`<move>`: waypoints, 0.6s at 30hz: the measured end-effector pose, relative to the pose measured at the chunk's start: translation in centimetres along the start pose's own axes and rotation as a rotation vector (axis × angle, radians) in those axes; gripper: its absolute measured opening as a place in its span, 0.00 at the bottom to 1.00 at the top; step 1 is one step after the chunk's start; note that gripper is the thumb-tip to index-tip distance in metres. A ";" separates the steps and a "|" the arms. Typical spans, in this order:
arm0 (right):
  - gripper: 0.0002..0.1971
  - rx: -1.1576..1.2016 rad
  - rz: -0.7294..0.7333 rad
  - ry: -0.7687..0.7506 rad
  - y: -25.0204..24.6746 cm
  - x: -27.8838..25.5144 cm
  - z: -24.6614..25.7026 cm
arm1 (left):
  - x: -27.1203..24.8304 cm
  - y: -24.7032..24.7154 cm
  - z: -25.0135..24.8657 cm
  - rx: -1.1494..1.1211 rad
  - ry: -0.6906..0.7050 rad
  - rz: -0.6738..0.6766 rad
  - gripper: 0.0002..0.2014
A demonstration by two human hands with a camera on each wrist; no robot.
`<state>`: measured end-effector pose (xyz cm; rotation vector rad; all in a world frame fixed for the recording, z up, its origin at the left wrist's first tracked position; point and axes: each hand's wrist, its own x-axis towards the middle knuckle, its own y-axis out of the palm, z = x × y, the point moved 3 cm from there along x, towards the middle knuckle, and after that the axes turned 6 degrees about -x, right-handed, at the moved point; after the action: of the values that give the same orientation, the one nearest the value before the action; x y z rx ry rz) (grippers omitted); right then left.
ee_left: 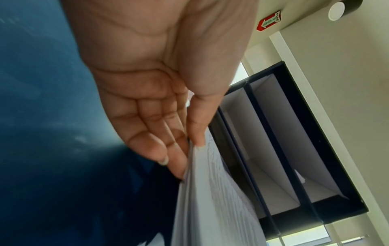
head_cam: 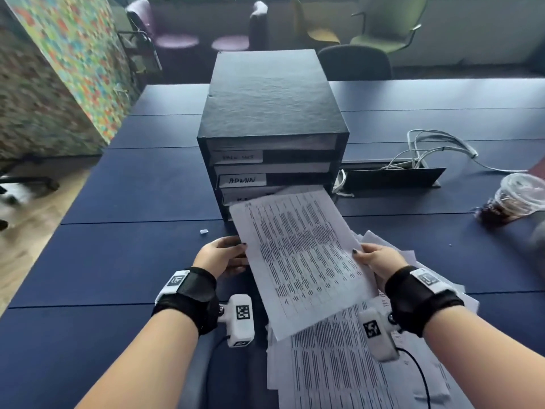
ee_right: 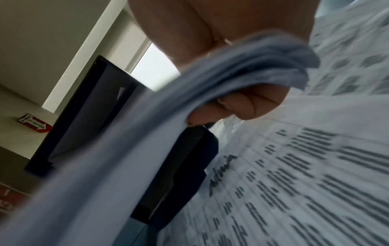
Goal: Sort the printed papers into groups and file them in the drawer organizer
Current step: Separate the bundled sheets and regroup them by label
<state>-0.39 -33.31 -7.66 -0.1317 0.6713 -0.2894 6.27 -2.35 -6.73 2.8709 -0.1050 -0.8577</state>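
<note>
A sheaf of printed papers [head_cam: 300, 261] [ee_left: 212, 199] [ee_right: 126, 149] is held tilted in front of the black drawer organizer [head_cam: 271, 113], its far edge at the lower slots. My left hand [head_cam: 224, 255] [ee_left: 189, 141] pinches the sheaf's left edge, thumb on top and fingers beneath. My right hand [head_cam: 374, 258] [ee_right: 242, 106] grips the right edge, thumb on top, fingers curled under. The organizer's slots carry white labels; one reads ADMIN [head_cam: 242, 180]. A loose pile of printed papers [head_cam: 354, 364] [ee_right: 305, 166] lies on the table below the sheaf.
The dark blue table [head_cam: 132, 261] carries a plastic iced drink cup [head_cam: 516, 199] at the right, white cables [head_cam: 436, 149] by an open cable tray behind the organizer, and a small white scrap [head_cam: 204, 231]. Chairs [head_cam: 383, 25] stand beyond the far edge.
</note>
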 end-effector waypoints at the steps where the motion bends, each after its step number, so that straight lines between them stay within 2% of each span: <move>1: 0.07 0.016 -0.005 -0.010 0.3 0.4 0.6 | 0.0 0.2 -0.3 0.001 -0.012 0.030 0.05; 6: 0.07 0.137 -0.013 -0.018 3.1 2.3 2.8 | 0.5 0.3 -0.8 0.083 -0.104 0.164 0.10; 11: 0.04 0.192 -0.036 -0.035 5.2 4.2 4.9 | 0.8 0.2 -0.8 0.137 -0.299 0.313 0.09; 15: 0.04 0.124 0.000 -0.059 5.9 4.9 6.6 | 2.7 -0.1 -1.9 0.142 -0.184 0.193 0.10; 18: 0.07 -0.072 0.146 0.056 6.0 4.6 6.5 | 4.2 0.2 -2.8 0.132 -0.114 0.097 0.08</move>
<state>8.47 -28.88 -6.63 -0.1427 0.7437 -0.1293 11.34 -2.72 -6.66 2.9064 -0.3224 -1.0313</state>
